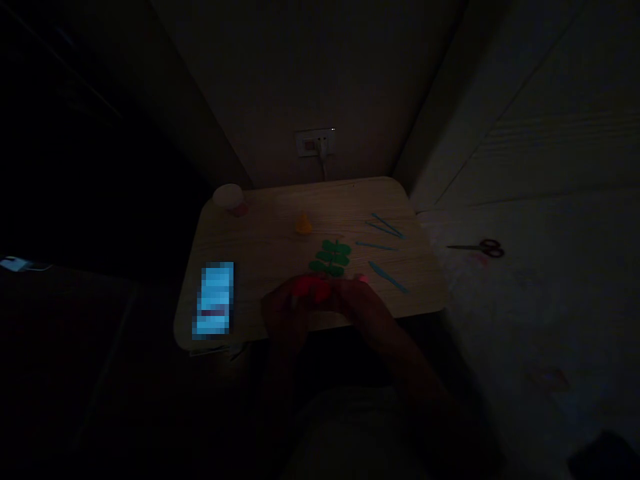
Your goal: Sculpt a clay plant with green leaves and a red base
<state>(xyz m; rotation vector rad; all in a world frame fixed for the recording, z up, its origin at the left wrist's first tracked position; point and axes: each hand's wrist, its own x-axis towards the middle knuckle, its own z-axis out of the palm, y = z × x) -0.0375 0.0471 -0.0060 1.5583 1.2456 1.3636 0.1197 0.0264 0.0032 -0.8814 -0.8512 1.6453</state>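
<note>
The scene is very dark. Near the front edge of the small wooden table, a soft-looking bright red lump (311,289), perhaps modelling clay, lies between my hands. My left hand (284,312) is closed around its left side. From the right, my right hand (359,303) meets it with the fingers pressed together; fingertip detail is lost in the dark. A small pinkish-red bit (361,278) shows just beyond my right hand. Directly behind my hands lie green leaf-shaped pieces (334,256) in paired rows. Farther back sits a small orange-yellow lump (303,224).
Blue thin sticks (384,227) and a blue modelling knife (389,277) lie on the table's (270,247) right. A lit phone (215,300) is at left, a pale cup (229,197) at back left. Scissors (477,248) rest on a pale surface. A plugged socket (315,143) is behind.
</note>
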